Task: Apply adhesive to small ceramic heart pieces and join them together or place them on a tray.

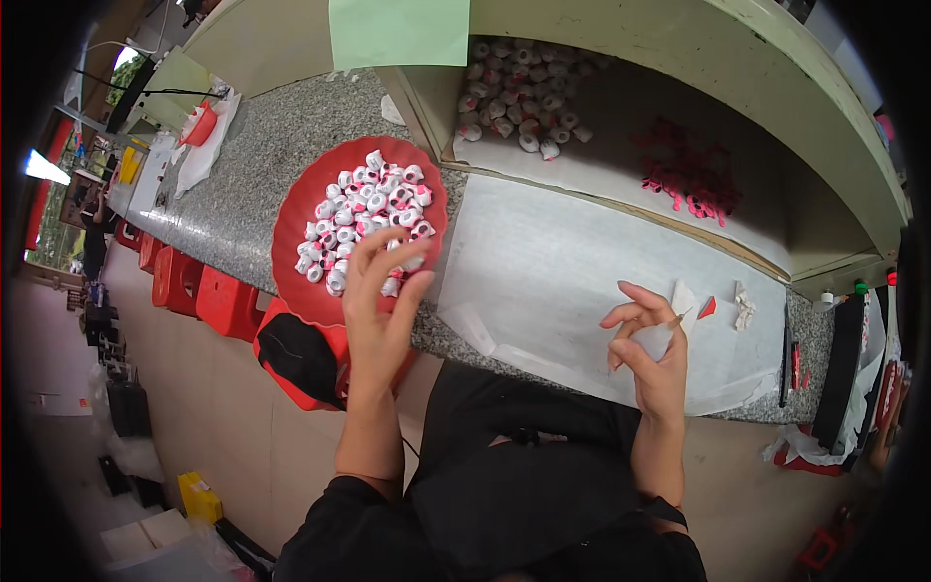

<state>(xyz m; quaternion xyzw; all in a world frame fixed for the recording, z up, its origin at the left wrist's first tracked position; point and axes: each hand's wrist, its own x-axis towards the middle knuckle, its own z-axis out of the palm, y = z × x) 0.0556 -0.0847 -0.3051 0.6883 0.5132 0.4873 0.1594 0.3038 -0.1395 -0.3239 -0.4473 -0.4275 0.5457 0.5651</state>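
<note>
My left hand (380,296) reaches over a red scalloped plate (291,209) heaped with small white hollow pieces (364,199) with pink and black marks. Its thumb and fingers are apart, with white pieces showing between and beneath them. Whether the fingertips touch one cannot be made out. Over the white paper sheet (543,252), my right hand (655,354) closes around a small translucent squeeze bottle (654,339) with a thin tip, which points up and to the right.
A shelf unit (621,48) behind the sheet holds more white pieces (524,92) and a pile of small pink parts (693,175). Crumpled tissue (744,307) and a red scrap (708,307) lie right of my right hand. A black cap (296,354) rests on a red stool below the plate.
</note>
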